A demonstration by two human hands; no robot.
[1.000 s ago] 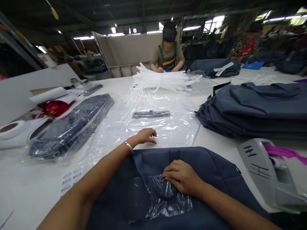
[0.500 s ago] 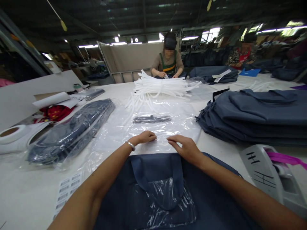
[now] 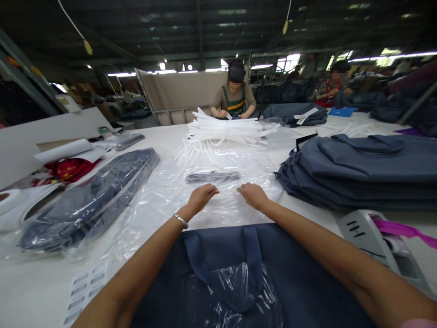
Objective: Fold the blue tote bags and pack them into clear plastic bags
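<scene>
My left hand (image 3: 202,198), with a silver bangle at the wrist, is closed in a pinch on the clear plastic bag (image 3: 153,200) spread on the table. A short way to its right, my right hand (image 3: 254,195) pinches the same clear sheet, fingertips pointing left. A dark printed strip (image 3: 212,177) shows on the plastic just beyond my fingers. Below my forearms lies a navy fabric bag (image 3: 307,273), its two strap handles (image 3: 251,255) toward me and a clear film over its front.
A plastic-wrapped navy bag (image 3: 92,196) lies left, above a barcode label sheet (image 3: 82,291). White foam strips (image 3: 225,130) are heaped ahead. Navy bags (image 3: 362,168) are stacked right, behind a grey tape dispenser (image 3: 372,241). Across the table sits a co-worker (image 3: 235,95).
My right hand has moved from an open pinch onto the plastic, its fingers now closed. My left hand has shifted slightly left. The camera view has tilted up a little.
</scene>
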